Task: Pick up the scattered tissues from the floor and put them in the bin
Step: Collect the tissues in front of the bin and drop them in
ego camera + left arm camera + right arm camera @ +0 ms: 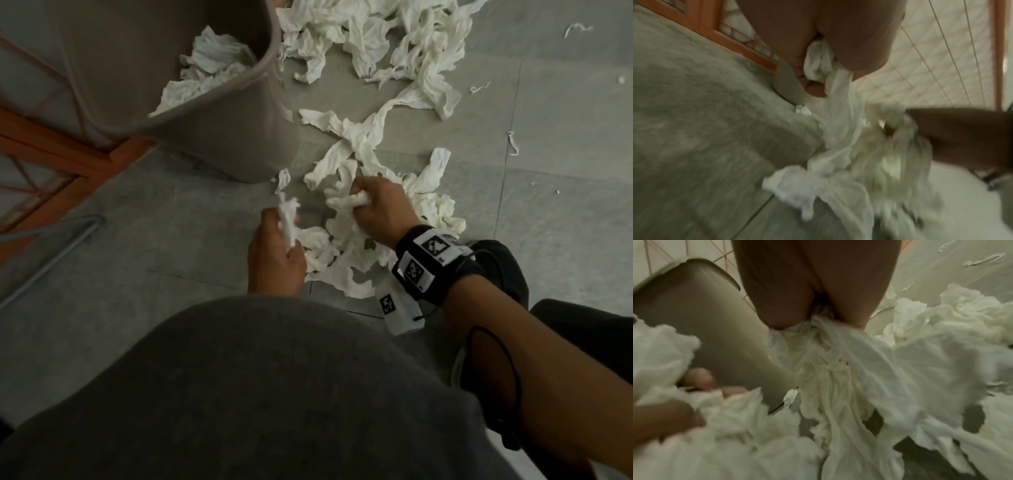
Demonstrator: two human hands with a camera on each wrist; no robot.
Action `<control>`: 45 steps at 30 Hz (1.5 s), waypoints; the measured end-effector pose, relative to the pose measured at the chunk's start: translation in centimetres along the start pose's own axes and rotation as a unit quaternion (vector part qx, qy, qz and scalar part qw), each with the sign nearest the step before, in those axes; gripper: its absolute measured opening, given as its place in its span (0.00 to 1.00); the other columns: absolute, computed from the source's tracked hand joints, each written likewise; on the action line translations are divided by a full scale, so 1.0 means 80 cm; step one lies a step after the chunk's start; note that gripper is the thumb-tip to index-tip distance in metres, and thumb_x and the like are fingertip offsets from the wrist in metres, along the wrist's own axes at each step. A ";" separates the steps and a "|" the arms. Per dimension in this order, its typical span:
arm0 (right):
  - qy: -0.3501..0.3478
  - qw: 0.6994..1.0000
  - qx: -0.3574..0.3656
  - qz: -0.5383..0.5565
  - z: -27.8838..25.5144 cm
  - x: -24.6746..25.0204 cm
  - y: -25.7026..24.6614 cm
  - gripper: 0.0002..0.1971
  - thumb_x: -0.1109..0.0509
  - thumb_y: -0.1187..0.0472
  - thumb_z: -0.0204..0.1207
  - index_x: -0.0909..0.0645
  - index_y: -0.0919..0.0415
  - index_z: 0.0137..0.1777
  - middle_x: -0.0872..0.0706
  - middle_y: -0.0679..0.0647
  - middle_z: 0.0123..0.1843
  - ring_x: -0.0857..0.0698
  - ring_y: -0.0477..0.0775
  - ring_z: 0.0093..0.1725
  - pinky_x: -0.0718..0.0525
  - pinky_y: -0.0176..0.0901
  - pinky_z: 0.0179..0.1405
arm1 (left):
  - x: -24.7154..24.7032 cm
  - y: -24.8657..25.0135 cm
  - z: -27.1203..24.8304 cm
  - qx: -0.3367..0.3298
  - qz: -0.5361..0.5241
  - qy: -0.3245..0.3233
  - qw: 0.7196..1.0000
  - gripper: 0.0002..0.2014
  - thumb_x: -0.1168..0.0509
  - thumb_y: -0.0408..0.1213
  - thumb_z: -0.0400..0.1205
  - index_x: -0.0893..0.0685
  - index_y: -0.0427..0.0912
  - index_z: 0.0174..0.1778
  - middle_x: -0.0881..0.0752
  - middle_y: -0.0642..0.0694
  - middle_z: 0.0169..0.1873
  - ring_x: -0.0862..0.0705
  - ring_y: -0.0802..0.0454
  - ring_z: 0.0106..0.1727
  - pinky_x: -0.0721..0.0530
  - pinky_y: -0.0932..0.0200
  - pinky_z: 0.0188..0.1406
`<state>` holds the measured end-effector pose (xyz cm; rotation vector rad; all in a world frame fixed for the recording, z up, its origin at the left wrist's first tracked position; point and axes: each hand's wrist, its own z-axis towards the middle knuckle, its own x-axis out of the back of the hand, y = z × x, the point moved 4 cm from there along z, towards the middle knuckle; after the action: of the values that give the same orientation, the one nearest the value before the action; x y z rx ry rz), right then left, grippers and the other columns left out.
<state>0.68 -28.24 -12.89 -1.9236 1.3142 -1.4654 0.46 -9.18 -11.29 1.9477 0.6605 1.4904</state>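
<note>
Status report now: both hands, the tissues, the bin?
Left hand and right hand each grip tissues on floor. Bin partly filled. Nothing blocks the way.

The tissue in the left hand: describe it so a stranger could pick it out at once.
Start at the grey bin, then drop to the floor just below its base. There the left hand pinches a white tissue. Unlike the flat tissues around it, it stands up from the fingers.

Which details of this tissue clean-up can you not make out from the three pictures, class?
1. How full the bin is: head view, its wall hides the inside.
2. The left hand wrist: head view, behind the knee.
3. How many tissues each hand grips: left wrist view, motion blur.
4. The tissue pile's far end: cut by the top edge.
</note>
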 end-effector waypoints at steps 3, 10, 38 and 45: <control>0.032 0.999 -0.006 0.019 0.001 0.011 -0.002 0.09 0.38 0.72 0.70 0.25 0.57 0.37 0.21 0.57 0.45 0.23 0.55 0.45 0.32 0.39 0.42 | -0.039 -0.007 -0.015 0.027 0.046 -0.097 0.994 0.28 0.34 0.31 0.78 0.32 0.51 0.73 0.21 0.42 0.66 0.22 0.43 0.67 0.18 0.42 0.63; 0.011 0.993 -0.090 0.073 -0.004 0.012 0.011 0.16 0.27 0.55 0.71 0.24 0.58 0.56 0.15 0.53 0.50 0.17 0.54 0.48 0.20 0.44 0.45 | -0.083 -0.050 -0.025 0.029 0.155 -0.195 0.968 0.23 0.27 0.48 0.74 0.20 0.44 0.63 0.21 0.43 0.60 0.21 0.42 0.62 0.18 0.45 0.58; -0.078 0.977 -0.060 -0.188 -0.008 -0.056 0.048 0.26 0.35 0.48 0.76 0.32 0.45 0.74 0.22 0.56 0.69 0.17 0.66 0.60 0.18 0.55 0.51 | -0.028 0.003 0.075 -0.068 0.082 0.019 0.994 0.08 0.33 0.34 0.75 0.14 0.34 0.46 0.14 0.36 0.48 0.15 0.39 0.49 0.19 0.53 0.47; -0.035 0.988 -0.062 -0.135 -0.005 -0.055 0.051 0.17 0.35 0.46 0.76 0.22 0.58 0.57 0.23 0.56 0.61 0.17 0.64 0.53 0.20 0.52 0.47 | -0.009 -0.021 0.076 0.033 0.052 0.009 0.998 0.24 0.36 0.29 0.77 0.27 0.44 0.70 0.12 0.38 0.57 0.14 0.39 0.57 0.16 0.50 0.57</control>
<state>-1.54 -26.42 -18.15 -2.2872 1.1750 -1.4511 6.14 -9.45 -14.19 2.0486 0.6320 1.5697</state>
